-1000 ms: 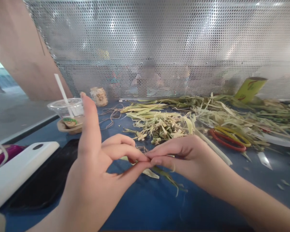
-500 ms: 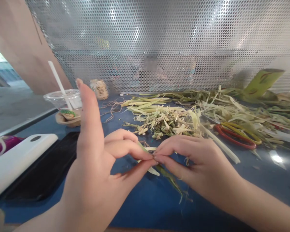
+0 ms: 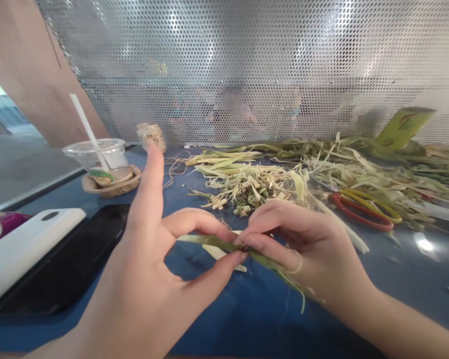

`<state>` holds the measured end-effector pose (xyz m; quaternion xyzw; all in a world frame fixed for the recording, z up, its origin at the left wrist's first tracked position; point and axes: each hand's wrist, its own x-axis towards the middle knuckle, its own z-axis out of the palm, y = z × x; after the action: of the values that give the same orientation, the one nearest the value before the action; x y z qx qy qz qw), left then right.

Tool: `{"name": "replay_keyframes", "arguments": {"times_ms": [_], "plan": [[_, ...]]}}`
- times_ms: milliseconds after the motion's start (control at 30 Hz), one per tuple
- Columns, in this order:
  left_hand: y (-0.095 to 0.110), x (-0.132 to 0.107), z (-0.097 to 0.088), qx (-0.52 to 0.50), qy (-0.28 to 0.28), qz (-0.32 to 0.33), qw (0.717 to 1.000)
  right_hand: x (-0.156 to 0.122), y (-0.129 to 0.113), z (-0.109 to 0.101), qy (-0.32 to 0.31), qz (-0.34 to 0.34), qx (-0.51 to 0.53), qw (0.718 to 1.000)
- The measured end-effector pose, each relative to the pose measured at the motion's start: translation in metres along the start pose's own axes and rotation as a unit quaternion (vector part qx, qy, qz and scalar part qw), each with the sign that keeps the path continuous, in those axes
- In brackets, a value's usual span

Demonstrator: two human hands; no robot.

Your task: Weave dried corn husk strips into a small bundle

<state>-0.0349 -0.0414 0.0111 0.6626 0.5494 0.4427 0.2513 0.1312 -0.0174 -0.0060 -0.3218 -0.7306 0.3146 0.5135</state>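
The left hand [image 3: 145,279] and the right hand [image 3: 307,254] meet just below the middle of the view, above the blue table [image 3: 228,324]. Both are closed narrowly on one green leaf strip [image 3: 205,242]. The left thumb and a bent finger pinch it, and the right fingers [image 3: 269,214] press on it just beside them.

Half a second ago only a short piece of the strip showed between the fingertips. Now more of it is in view. It lies almost flat, with one free end pointing to 9 o'clock inside the ring of the left fingers. The frayed end hangs down toward 4 o'clock under the right hand. The left forefinger, which stood nearly upright, now leans toward 1 o'clock and is lower. The right hand has turned, so a thin ring [image 3: 296,263] on one finger shows.

I judge from this that the strip has been drawn out between the two pinches and is held tight, not lying on the table.

At 12 o'clock from the hands lies a pile of leaf trimmings [image 3: 247,188]. Scissors [image 3: 362,213] with red and yellow handles lie at 2 o'clock, a plastic cup [image 3: 97,155] with a straw at 10 o'clock, and a black phone [image 3: 67,262] at 9 o'clock.
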Motion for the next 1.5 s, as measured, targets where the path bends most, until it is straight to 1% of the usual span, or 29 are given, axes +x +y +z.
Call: {"name": "replay_keyframes", "arguments": {"times_ms": [133, 233, 333, 400, 467, 533, 600, 733, 833, 900, 967, 1067, 1200, 1267, 1333, 1400, 1433, 1500], "plan": [[-0.001, 0.001, -0.001, 0.017, -0.008, -0.003, 1.0, 0.0, 0.001, 0.001, -0.008, -0.02, 0.007, 1.0], [-0.003, 0.002, -0.001, -0.015, -0.045, -0.018, 0.999, -0.001, 0.002, 0.003, -0.004, -0.036, 0.006, 0.999], [-0.002, 0.003, 0.001, -0.062, -0.051, -0.04, 0.996, -0.001, 0.004, 0.003, 0.002, -0.058, -0.009, 0.998], [0.0, 0.003, 0.003, -0.092, -0.037, -0.059, 0.993, -0.002, 0.005, 0.003, 0.014, -0.089, -0.027, 0.996], [0.002, 0.002, 0.006, -0.108, -0.024, -0.079, 0.991, -0.002, 0.005, 0.003, 0.024, -0.137, -0.05, 0.989], [0.003, 0.002, 0.007, -0.12, -0.018, -0.095, 0.988, -0.003, 0.004, 0.002, 0.036, -0.189, -0.079, 0.978], [0.002, 0.002, 0.008, -0.134, -0.017, -0.101, 0.986, -0.005, 0.003, 0.001, 0.049, -0.222, -0.115, 0.967], [-0.002, 0.003, 0.008, -0.15, -0.012, -0.093, 0.984, -0.009, 0.002, -0.001, 0.072, -0.23, -0.188, 0.952], [-0.004, 0.004, 0.009, -0.157, -0.015, -0.05, 0.986, -0.011, 0.001, -0.003, 0.06, -0.245, -0.235, 0.939], [-0.004, 0.004, 0.011, -0.168, -0.007, -0.025, 0.985, -0.012, 0.0, -0.005, 0.056, -0.248, -0.258, 0.932], [-0.002, 0.005, 0.012, -0.195, -0.004, -0.028, 0.98, -0.012, -0.001, -0.007, 0.063, -0.248, -0.271, 0.928], [0.0, 0.006, 0.011, -0.24, -0.04, -0.071, 0.967, -0.014, 0.001, -0.01, 0.06, -0.273, -0.282, 0.918], [0.0, 0.006, 0.005, -0.265, -0.123, -0.13, 0.947, -0.018, 0.003, -0.016, 0.007, -0.284, -0.321, 0.904], [0.0, 0.006, 0.002, -0.26, -0.167, -0.148, 0.939, -0.019, 0.001, -0.019, 0.003, -0.295, -0.332, 0.896], [-0.001, 0.007, -0.001, -0.246, -0.202, -0.154, 0.936, -0.019, -0.003, -0.023, -0.007, -0.302, -0.333, 0.893], [-0.003, 0.006, -0.003, -0.222, -0.227, -0.146, 0.937, -0.022, -0.008, -0.026, -0.077, -0.271, -0.351, 0.893], [-0.004, 0.006, -0.004, -0.206, -0.236, -0.137, 0.94, -0.026, -0.008, -0.028, -0.09, -0.266, -0.359, 0.89], [-0.006, 0.006, -0.006, -0.168, -0.246, -0.115, 0.948, -0.036, -0.006, -0.029, -0.076, -0.259, -0.373, 0.888]]}}
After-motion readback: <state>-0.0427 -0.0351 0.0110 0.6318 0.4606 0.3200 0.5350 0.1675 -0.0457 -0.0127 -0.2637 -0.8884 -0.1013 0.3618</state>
